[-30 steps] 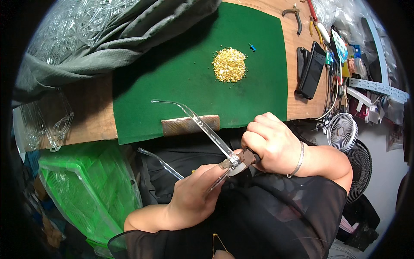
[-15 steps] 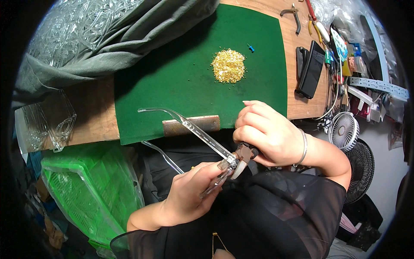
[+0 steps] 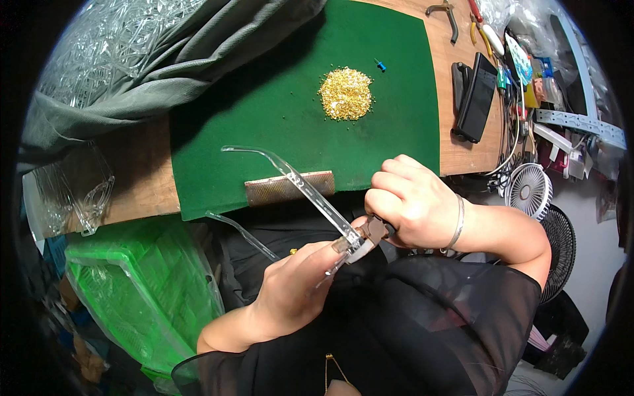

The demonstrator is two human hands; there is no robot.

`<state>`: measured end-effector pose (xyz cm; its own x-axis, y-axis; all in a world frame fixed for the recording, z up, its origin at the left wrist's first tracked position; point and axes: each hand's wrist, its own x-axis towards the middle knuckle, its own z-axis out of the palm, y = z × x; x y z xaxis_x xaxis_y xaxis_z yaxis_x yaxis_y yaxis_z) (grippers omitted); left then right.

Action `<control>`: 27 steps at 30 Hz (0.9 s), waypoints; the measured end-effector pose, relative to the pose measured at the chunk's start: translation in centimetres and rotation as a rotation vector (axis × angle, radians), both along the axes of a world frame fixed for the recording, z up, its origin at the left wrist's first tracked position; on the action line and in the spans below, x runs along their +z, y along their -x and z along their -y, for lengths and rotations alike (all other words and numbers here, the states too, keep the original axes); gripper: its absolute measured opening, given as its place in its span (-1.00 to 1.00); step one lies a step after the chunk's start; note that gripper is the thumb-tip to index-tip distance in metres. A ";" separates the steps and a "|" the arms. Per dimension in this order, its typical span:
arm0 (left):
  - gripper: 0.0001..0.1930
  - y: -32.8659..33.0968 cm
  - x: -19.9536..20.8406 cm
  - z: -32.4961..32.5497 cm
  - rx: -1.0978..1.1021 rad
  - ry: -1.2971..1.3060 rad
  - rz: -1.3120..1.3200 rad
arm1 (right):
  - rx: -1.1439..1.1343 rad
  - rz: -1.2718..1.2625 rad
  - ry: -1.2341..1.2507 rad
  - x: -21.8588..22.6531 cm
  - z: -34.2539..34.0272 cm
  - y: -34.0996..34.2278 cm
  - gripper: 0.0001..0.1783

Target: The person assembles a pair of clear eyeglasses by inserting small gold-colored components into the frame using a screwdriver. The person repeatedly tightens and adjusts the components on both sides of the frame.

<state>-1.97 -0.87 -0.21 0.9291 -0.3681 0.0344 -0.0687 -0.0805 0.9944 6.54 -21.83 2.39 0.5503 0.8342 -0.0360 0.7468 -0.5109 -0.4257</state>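
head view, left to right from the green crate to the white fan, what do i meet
Green crate, left hand, right hand, silver bracelet, white fan.

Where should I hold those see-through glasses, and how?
I'd pinch the clear glasses at the front, near where an arm joins, coming from the left, like the left hand does. Both arms stick out thin and might bend, and the brown-headed tool in the right hand crowds the joint's right side.
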 end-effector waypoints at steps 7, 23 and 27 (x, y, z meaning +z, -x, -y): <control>-0.63 -0.2 1.1 -0.7 -0.094 0.251 -0.519 | -0.049 -0.226 -0.003 1.0 0.0 -0.6 -0.72; -0.41 -1.7 2.2 -2.2 0.021 0.805 -0.939 | -0.202 0.110 0.205 -6.2 -0.7 -0.2 -0.38; -0.39 -0.8 2.2 -3.6 -0.072 0.707 -0.755 | -0.263 0.076 0.061 -5.6 0.5 -0.2 -0.43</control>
